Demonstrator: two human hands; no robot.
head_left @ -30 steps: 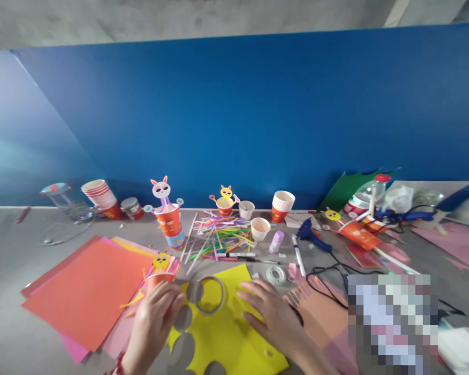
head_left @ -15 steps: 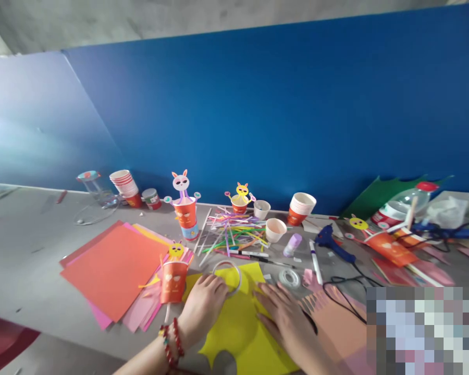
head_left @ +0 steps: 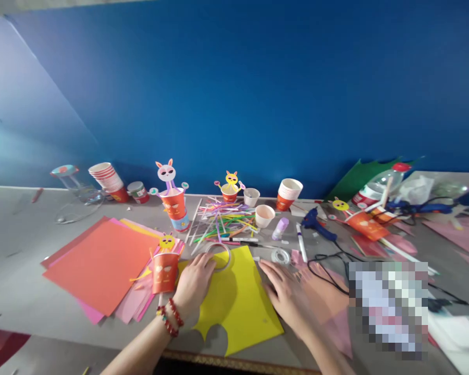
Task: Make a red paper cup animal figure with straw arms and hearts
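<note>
From here I see a blue panel (head_left: pixel 234 104) behind the grey table (head_left: pixel 15 260). The yellow sheet (head_left: pixel 242 299) lies between the two hands, a rounded notch in its lower edge. My right hand (head_left: pixel 287 291) is palm down at the sheet's right edge, fingers loosely spread, nothing visible in its grasp; my left hand (head_left: pixel 196 278) lies opposite, fingers close together, gripping or merely resting, I can't tell. Left of it is an orange cup (head_left: pixel 165 273); at its fingertips, a ring (head_left: pixel 230 256). I judge this step as positioning the sheet; the next move calls for light, even pressure.
</note>
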